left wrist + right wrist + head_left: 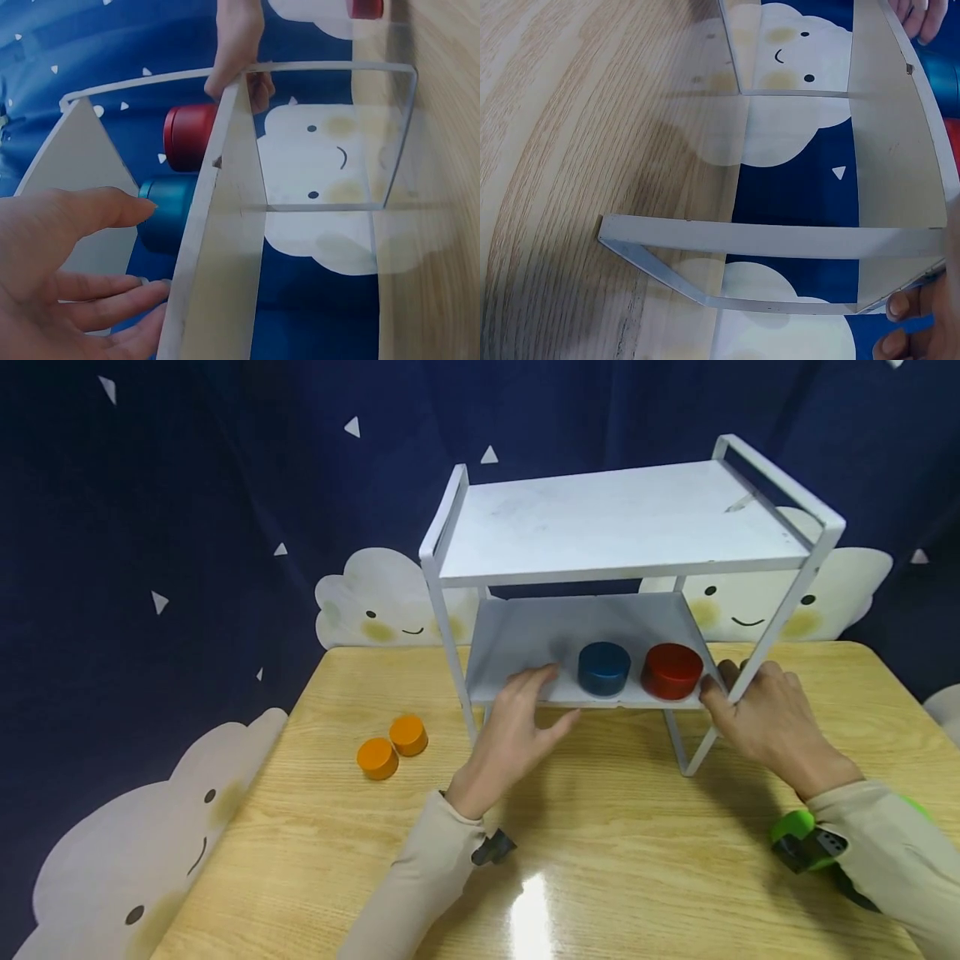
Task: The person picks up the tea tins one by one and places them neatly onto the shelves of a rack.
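A white two-tier metal shelf rack [622, 522] stands on the table. On its lower shelf sit a blue round tin [603, 670] and, to its right, a red round tin [672, 672]. My left hand [513, 718] is at the lower shelf's front edge, left of the blue tin, with thumb and fingers spread and nothing between them. In the left wrist view, the left thumb [112, 208] overlaps the blue tin [166, 214]. My right hand [768, 714] grips the rack's right side where the lower shelf meets the upright, next to the red tin.
Two small orange round pieces [393, 747] lie on the wooden table [315, 852] left of the rack. A green-and-black item [806, 842] shows by the right cuff. Behind the table hangs a dark blue curtain [187, 460] with clouds and triangles.
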Motion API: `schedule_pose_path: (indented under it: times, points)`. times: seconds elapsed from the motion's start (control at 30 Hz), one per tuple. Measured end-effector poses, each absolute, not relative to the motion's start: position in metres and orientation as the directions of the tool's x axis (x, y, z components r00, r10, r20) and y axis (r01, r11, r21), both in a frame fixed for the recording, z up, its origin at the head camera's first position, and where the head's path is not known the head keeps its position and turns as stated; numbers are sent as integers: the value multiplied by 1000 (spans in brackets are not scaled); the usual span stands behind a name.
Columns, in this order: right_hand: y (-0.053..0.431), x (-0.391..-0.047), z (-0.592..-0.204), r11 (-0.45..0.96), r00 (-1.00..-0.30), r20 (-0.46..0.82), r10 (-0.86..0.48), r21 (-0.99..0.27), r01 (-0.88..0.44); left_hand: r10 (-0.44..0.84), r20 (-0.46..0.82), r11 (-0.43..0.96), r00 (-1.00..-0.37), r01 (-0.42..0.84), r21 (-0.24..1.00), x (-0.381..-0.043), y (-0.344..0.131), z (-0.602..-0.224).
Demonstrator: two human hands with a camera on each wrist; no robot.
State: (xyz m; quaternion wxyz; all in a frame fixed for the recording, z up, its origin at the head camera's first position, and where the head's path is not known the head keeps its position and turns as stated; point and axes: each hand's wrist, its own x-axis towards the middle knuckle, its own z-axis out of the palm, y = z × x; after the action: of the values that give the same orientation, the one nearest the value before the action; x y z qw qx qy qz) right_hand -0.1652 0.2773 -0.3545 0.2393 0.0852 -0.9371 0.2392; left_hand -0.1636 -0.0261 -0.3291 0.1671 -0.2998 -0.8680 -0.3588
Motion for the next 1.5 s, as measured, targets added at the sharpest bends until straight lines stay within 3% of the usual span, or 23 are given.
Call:
schedule_pose_path:
  times: [0.63,1.07,1.5]
  points:
    - [277,-165,-355,872,-892,452,-35,-423,-248,271,637,579,-721,651,491,-146,-67,-352]
    - [276,-165,-356,872,-908,418,-30,-434,-228,184,562,596,-807,546,589,-144,-106,-382]
    - [275,-165,-356,875,-906,420,-41,-423,-235,106,451,683,-886,395,615,-166,-151,-418]
